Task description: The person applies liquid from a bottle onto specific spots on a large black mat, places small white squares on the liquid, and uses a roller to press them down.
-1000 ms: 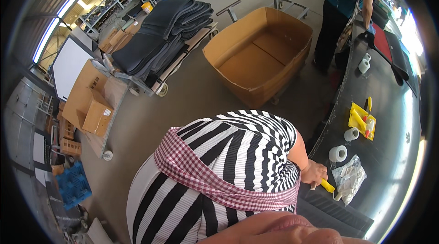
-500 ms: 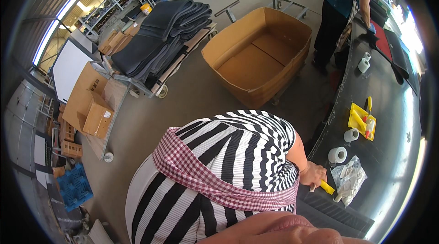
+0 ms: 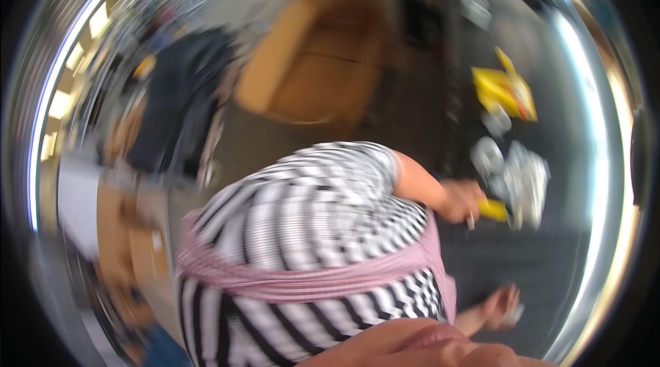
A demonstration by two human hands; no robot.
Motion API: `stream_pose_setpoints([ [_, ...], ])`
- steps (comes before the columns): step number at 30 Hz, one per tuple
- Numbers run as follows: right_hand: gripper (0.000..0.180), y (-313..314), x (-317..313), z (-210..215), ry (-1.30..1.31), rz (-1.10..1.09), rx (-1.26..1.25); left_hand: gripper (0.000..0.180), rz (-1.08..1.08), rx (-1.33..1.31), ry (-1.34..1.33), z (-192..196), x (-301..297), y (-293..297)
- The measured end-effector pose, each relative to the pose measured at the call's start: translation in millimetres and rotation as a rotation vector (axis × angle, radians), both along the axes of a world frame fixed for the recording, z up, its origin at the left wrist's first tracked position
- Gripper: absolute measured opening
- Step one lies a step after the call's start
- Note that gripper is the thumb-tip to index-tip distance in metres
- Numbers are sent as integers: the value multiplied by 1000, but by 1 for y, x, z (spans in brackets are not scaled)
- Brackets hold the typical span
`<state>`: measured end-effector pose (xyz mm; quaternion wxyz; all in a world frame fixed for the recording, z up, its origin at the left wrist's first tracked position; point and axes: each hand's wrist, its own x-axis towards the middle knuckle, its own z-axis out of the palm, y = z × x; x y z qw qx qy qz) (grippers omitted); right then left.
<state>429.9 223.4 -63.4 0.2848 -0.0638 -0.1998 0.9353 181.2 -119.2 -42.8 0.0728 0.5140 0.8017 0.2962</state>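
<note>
My left hand, the upper one in the picture, is closed around a yellow tool whose kind I cannot make out. A small pale tip pokes out below its fingers. Just beyond the yellow end lies a clear plastic bag with whitish contents, and a white roll stands beside it. Lower down, over the dark worktable, my right hand has its fingers curled, with a blurred whitish thing at the fingertips. Motion smears much of the view.
Farther along the table are another white roll and a yellow tray with a yellow-handled item. A large open cardboard box stands on the floor. Dark stacked sheets and smaller cartons are at the left.
The view has turned, so box and table items sit higher and farther left. My right hand has come into sight at the bottom. My left hand keeps hold of the yellow tool.
</note>
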Motion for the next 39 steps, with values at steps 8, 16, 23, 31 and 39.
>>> stream_pose_setpoints([
  [8,55,-13,22,48,-58,-323,-103,15,-53,159,107,-14,0,7],
  [16,56,-16,55,55,-511,-633,-10,10,-143,148,114,-9,0,10],
  [23,53,11,126,72,-494,-666,89,9,-151,129,108,-12,-3,3],
  [31,47,-6,181,60,-488,-711,39,11,-171,168,115,-16,-8,7],
  [39,53,-51,217,78,-706,-765,171,11,-193,197,136,-23,-4,6],
])
